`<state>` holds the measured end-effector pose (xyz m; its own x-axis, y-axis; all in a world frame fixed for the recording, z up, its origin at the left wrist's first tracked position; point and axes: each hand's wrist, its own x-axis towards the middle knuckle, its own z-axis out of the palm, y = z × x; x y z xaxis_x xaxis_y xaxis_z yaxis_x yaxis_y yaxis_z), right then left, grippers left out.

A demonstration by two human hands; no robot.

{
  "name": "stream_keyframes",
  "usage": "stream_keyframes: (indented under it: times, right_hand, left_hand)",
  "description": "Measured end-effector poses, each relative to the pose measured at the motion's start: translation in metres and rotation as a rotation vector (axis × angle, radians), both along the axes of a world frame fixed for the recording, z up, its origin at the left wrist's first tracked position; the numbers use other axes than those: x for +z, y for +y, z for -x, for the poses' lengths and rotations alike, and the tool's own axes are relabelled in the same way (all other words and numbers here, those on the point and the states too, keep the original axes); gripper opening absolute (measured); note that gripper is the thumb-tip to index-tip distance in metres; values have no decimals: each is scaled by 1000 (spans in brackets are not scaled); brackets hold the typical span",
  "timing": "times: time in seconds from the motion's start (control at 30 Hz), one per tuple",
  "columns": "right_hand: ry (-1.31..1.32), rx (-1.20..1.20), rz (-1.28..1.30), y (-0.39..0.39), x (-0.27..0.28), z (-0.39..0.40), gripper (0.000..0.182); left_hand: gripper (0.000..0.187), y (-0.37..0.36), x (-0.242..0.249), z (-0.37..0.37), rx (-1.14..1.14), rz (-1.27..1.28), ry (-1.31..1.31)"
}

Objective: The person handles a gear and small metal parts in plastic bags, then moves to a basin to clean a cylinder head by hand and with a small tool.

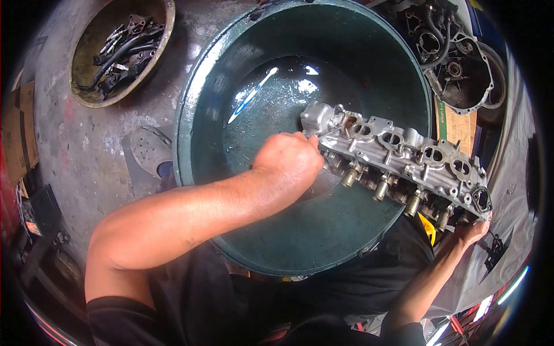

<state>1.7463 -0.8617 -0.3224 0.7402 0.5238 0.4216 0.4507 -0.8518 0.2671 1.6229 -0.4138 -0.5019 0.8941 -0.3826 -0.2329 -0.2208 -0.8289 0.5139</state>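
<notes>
A grey metal cylinder head [404, 153] lies slanted over the right side of a large dark green basin [199, 86]. Its row of oval ports faces up, and brass-coloured stubs line its lower side. My right hand [474, 230] grips the cylinder head's right end from below, fingers partly hidden. Closed in a fist, my left hand [289, 154] presses up to the left end, beside a port with brown residue. A thin shiny edge shows by its thumb; what the fist holds is hidden. A blue and white toothbrush [252, 96] lies inside the basin in shallow dark liquid.
A worn round bowl [78, 86] of dirty metal parts and hoses stands at upper left. Nearby on the concrete floor is a grey clog [151, 150]. Large engine castings [461, 75] lie at upper right on cardboard. A grey sheet [513, 167] covers the right side.
</notes>
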Motion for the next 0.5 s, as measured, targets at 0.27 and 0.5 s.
stream_keyframes:
  times: [0.27,0.5]
  right_hand:
    - [385,-107,-686,-67,-2,-15,35]
    - [446,89,-789,-18,3,-19,34]
  left_hand:
    - [46,-5,11,-11,-48,-27,84]
    - [36,3,0,-23,-13,165,408]
